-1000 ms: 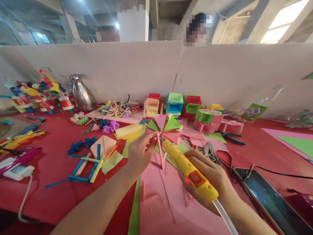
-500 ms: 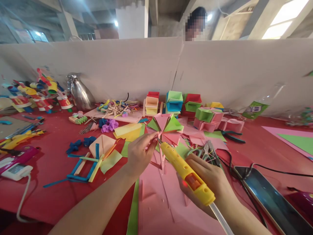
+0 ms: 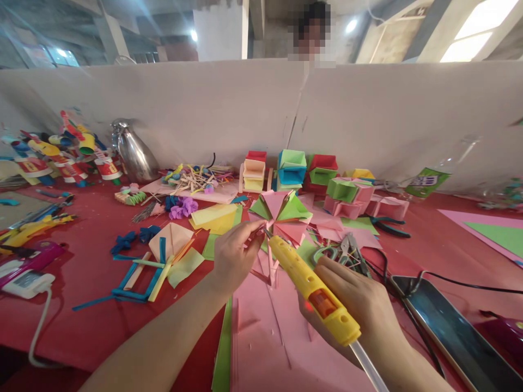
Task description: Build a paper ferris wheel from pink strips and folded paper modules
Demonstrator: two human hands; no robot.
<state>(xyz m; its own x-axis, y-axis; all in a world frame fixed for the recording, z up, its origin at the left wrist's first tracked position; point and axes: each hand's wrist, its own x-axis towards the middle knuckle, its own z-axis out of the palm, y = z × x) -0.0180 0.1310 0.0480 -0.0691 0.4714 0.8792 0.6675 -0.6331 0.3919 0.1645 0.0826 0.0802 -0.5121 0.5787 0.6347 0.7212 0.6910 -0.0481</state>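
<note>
In my right hand (image 3: 351, 299) is a yellow hot glue gun (image 3: 314, 286), a clear glue stick poking out of its back end. Its metal nozzle meets the fingertips of my left hand (image 3: 239, 250). Those fingers pinch the near side of a pink and green folded-paper pinwheel (image 3: 275, 204); the exact spot they grip is partly covered by the thumb and nozzle. Pink folded strips hang below the pinwheel, over a large pink paper sheet (image 3: 261, 348). A small red light glows beside the glue gun's handle.
A phone (image 3: 457, 326) with a black cable lies at right, near scissors (image 3: 349, 250) and dark pliers (image 3: 390, 226). Folded paper boxes (image 3: 292, 169) line the back wall. At left stand a metal jug (image 3: 134, 152) and a blue paper-strip frame (image 3: 139, 280). A person is beyond the partition.
Both hands stay nearly still, with the glue nozzle still at my left fingertips. The pinwheel's right side has shifted slightly right. Beyond the partition, the person has moved left.
</note>
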